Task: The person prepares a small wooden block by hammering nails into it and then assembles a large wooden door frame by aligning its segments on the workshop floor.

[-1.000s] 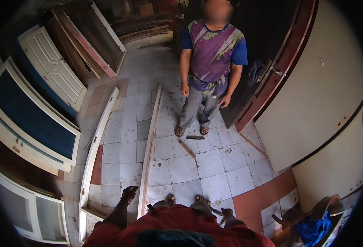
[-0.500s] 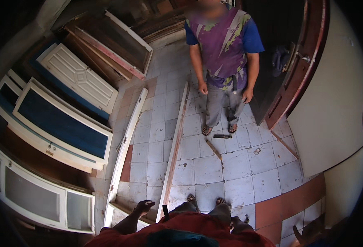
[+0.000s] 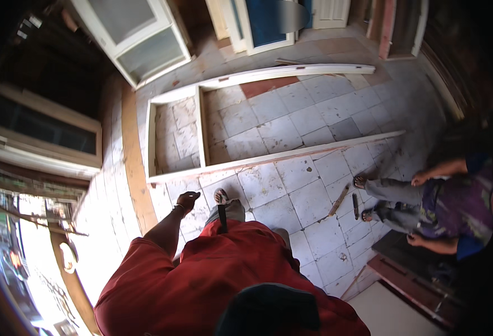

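My left hand (image 3: 188,203) hangs beside my left leg, fingers loosely bent and apart, holding nothing. A light band circles its wrist. My right hand does not show; my red-clothed body hides that side. Ahead of me on the floor lies a long white door frame (image 3: 283,152), with a crossbar (image 3: 203,126) near its left end and its right end open. The left hand is nearest to this frame's lower left corner, apart from it. Two slim tools lie on the tiles: a brownish one (image 3: 339,200) and a dark one (image 3: 355,206), kinds too small to tell.
A person in a purple patterned shirt (image 3: 465,196) stands at the right, near a dark red door (image 3: 411,288). White-framed glazed panels (image 3: 146,39) and a blue-paned door (image 3: 266,25) lean along the far side. A bright opening (image 3: 34,252) lies at left.
My view has turned left, so the floor frame now lies crosswise and the other person appears at the right. The left hand stays low at my side and empty.
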`<state>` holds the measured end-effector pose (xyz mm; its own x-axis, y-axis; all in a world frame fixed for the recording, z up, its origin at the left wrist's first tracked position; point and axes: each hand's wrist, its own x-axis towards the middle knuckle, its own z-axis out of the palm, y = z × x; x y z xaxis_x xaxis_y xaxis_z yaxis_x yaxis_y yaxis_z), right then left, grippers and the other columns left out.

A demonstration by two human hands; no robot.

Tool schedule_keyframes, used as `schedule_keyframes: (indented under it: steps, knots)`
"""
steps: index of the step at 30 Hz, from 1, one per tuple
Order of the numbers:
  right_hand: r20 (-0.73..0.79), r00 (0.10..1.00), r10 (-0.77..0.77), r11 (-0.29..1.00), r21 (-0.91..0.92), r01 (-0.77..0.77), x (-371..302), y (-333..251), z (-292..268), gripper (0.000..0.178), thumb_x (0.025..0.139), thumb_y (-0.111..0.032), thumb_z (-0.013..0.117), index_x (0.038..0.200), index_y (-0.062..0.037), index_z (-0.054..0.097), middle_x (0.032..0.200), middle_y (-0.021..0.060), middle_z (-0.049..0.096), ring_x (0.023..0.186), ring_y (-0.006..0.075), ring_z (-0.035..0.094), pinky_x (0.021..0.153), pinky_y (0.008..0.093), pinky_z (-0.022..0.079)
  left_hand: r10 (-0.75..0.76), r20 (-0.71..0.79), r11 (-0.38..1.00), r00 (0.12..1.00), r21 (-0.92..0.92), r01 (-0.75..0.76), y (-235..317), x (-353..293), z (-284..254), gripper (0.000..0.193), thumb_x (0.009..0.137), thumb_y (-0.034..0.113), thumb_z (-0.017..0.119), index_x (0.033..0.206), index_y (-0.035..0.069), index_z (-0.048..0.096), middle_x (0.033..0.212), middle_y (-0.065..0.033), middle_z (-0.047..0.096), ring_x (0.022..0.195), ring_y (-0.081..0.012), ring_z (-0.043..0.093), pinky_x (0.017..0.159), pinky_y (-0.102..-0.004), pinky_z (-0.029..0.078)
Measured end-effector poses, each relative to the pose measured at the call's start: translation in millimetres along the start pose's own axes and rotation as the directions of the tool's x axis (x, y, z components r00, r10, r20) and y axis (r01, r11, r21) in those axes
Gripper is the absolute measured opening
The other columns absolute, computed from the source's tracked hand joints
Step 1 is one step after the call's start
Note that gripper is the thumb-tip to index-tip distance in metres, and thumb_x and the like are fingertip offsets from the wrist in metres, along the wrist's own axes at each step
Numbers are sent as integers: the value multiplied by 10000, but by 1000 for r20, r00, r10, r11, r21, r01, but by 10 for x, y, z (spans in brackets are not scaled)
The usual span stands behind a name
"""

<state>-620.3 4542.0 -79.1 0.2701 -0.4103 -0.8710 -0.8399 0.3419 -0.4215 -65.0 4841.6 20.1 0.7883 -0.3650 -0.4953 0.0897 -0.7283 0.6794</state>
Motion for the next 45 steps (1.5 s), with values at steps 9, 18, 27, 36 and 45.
schedule_keyframes:
  steps: [9, 18, 27, 36, 45]
  knots:
    - [26, 1000, -13, 988, -156, 17, -36, -2429, 70, 309, 840, -279, 505, 1067, -87, 588, 706, 152, 643, 641, 354, 624, 546, 476, 472, -564, -74, 825, 822, -102, 556, -2645, -1105, -219, 493, 964, 473, 387, 1029, 71, 664, 1054, -180, 654, 1008, -346, 607, 901, -449, 446]
    - [606, 769, -204, 265, -722, 639, -165, -3782, 754, 344, 830, -263, 501, 1118, -93, 581, 720, 170, 650, 659, 380, 622, 553, 476, 477, -694, 110, 381, 712, -783, 493, -1928, -640, -1000, 522, 862, 486, 608, 1211, 99, 580, 1026, -44, 628, 854, -169, 585, 700, -359, 481]
    - [738, 632, -238, 97, -629, 771, -493, -5605, 2161, 205, 874, -244, 613, 965, -60, 611, 733, 93, 611, 622, 227, 604, 564, 349, 493, -524, -85, 348, 847, -930, 122, -1216, -19, -1681, 541, 859, 434, 647, 1225, 42, 580, 1096, -86, 634, 936, -189, 604, 753, -325, 488]
    - [576, 803, 154, 985, -27, -169, -955, -6842, 3843, 149, 939, -231, 533, 929, -100, 465, 700, 19, 509, 522, 91, 493, 439, 236, 389, -671, -220, 334, 708, -942, 24, -2558, -626, -994, 411, 847, 384, 673, 1075, 42, 653, 864, -24, 626, 640, -108, 526, 498, -272, 409]
    - [620, 671, 407, 912, -311, -266, -1138, -6691, 5226, 223, 902, -226, 563, 951, -19, 495, 680, 4, 504, 526, 69, 489, 447, 220, 392, -871, 263, -418, 414, -841, -344, -2603, -1865, -622, 675, 901, 497, 561, 1400, 78, 379, 1309, -148, 509, 1130, -284, 532, 886, -426, 480]
